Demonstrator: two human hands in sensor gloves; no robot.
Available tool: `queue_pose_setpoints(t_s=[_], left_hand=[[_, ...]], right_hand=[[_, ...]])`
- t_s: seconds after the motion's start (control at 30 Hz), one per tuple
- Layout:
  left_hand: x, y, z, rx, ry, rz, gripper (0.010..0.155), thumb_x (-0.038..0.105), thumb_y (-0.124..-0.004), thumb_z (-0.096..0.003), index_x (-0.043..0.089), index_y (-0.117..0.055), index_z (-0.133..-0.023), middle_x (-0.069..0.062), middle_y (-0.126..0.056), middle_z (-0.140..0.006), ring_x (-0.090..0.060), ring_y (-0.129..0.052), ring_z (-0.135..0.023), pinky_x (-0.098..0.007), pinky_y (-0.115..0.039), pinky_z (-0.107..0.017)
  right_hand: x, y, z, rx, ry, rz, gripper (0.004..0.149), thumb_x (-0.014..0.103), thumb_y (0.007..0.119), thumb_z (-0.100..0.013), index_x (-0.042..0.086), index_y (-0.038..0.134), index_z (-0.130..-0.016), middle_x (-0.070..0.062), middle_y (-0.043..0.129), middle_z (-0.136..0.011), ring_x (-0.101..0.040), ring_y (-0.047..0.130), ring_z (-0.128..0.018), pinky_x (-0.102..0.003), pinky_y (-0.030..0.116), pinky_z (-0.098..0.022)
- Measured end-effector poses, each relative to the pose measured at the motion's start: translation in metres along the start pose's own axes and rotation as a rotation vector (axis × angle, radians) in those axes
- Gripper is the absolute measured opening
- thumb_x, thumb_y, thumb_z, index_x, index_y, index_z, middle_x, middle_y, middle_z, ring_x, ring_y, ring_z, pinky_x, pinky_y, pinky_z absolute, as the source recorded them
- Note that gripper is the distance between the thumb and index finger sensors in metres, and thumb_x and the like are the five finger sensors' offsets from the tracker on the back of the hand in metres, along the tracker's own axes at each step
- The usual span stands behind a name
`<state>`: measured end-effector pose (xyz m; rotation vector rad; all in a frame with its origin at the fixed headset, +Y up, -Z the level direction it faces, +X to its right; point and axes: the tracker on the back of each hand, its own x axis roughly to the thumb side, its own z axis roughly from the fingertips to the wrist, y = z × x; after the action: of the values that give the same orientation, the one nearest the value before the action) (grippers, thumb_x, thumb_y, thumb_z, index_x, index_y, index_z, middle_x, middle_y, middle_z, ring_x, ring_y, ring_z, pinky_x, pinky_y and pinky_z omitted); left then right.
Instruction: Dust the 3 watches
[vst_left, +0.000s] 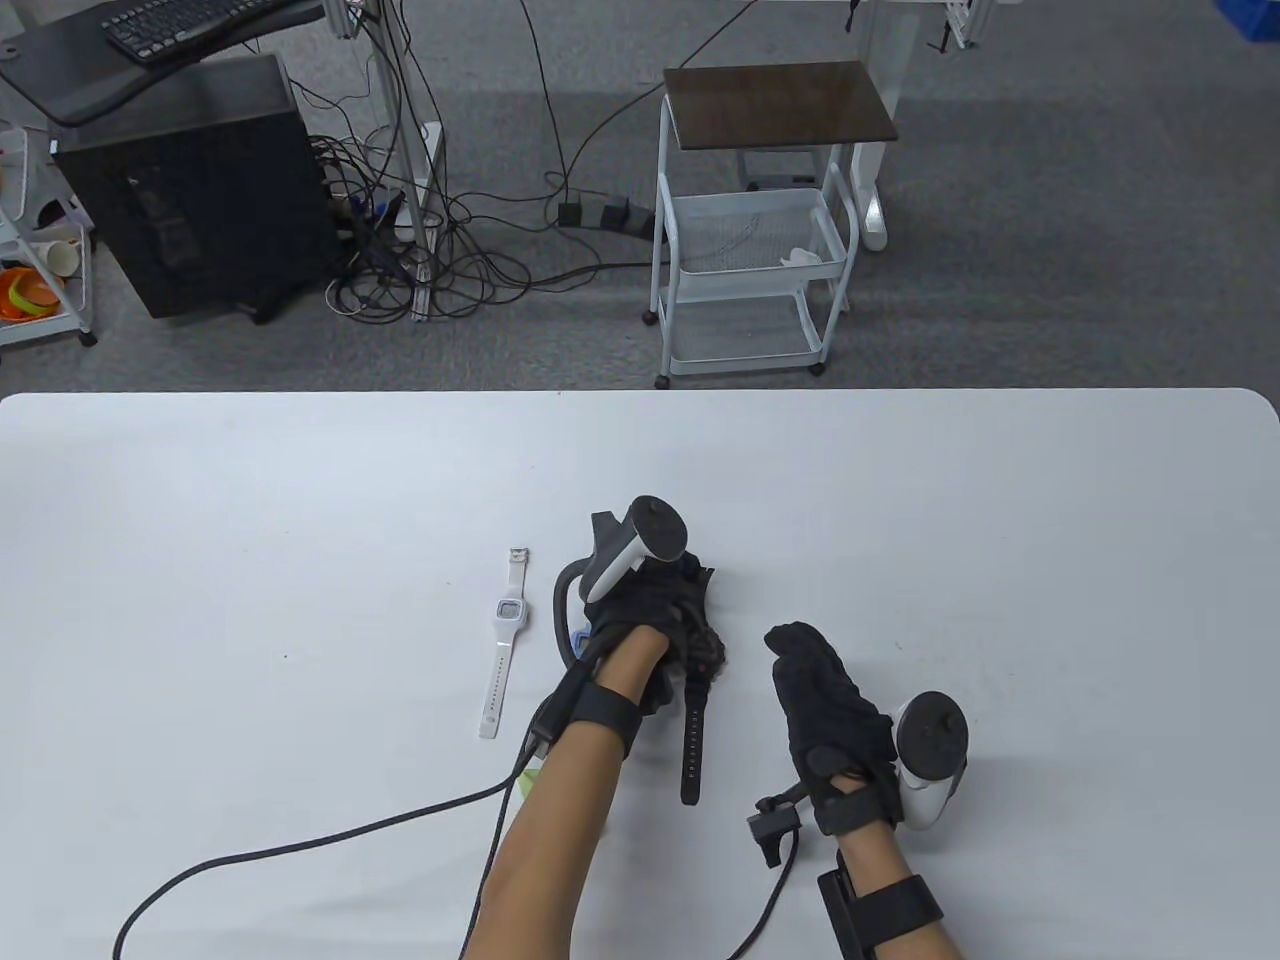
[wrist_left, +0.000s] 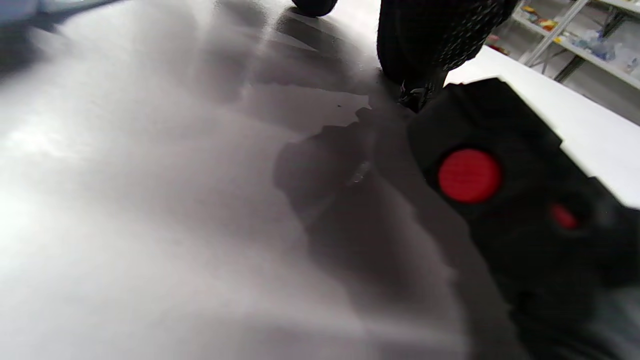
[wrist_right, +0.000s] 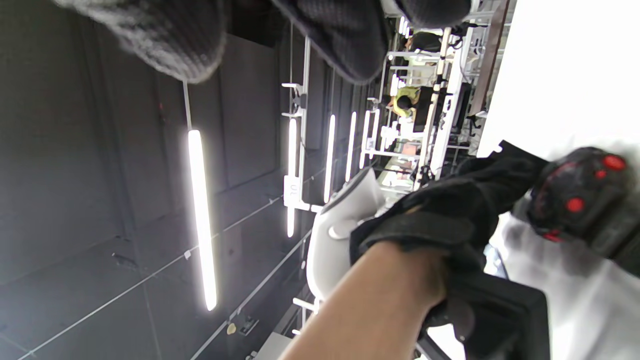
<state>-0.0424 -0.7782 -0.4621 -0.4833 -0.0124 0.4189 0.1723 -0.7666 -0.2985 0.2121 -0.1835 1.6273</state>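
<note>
We record the right hand (vst_left: 822, 700) nearest us, fingers straight, released, resting on the tabletop (vst_left: 1000, 520). Just left of it, the left hand (vst_left: 645, 625) grips a black watch (vst_left: 692, 740); beyond its left side lies a white watch (vst_left: 505, 640), apart.

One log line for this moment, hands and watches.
left hand: on black watch, grip unclear | right hand: flat on table, idle | white watch: untouched, left of both

Matt white table (vst_left: 300, 500); black watch (vst_left: 692, 740) strap seemingly rubbery.
</note>
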Motion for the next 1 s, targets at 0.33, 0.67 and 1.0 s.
queue_pose_setpoints(t_s=[0.33,0.67,1.0], left_hand=[[0.000,0.001,0.001,0.029,0.004,-0.013,0.046,0.052,-0.073,-0.0586,0.040,-0.064,-0.103,-0.002,-0.032,-0.124,-0.037,-0.020,-0.116,-0.062,-0.025,-0.080],[-0.004,0.023,0.019,0.040,0.003,0.009,0.068,0.057,-0.070,-0.0585,0.031,-0.043,-0.115,-0.006,-0.026,-0.124,-0.038,-0.012,-0.115,-0.063,-0.021,-0.079],[-0.031,0.065,0.083,0.122,-0.231,0.185,0.067,0.057,-0.067,-0.0596,0.030,-0.041,-0.116,-0.008,-0.025,-0.124,-0.039,-0.010,-0.114,-0.064,-0.018,-0.078]], right_hand=[[-0.001,0.002,0.000,0.009,0.000,0.001,0.079,0.062,0.069,-0.047,0.000,0.064,-0.097,-0.038,0.043,-0.103,-0.067,0.039,-0.086,-0.083,0.017,-0.047],[-0.001,0.002,0.001,0.008,-0.007,0.006,0.079,0.062,0.069,-0.047,0.000,0.064,-0.097,-0.038,0.043,-0.103,-0.067,0.039,-0.086,-0.083,0.017,-0.047],[0.001,0.010,0.003,0.043,-0.030,0.024,0.080,0.062,0.069,-0.047,0.001,0.062,-0.098,-0.038,0.043,-0.103,-0.067,0.039,-0.086,-0.083,0.017,-0.047]])
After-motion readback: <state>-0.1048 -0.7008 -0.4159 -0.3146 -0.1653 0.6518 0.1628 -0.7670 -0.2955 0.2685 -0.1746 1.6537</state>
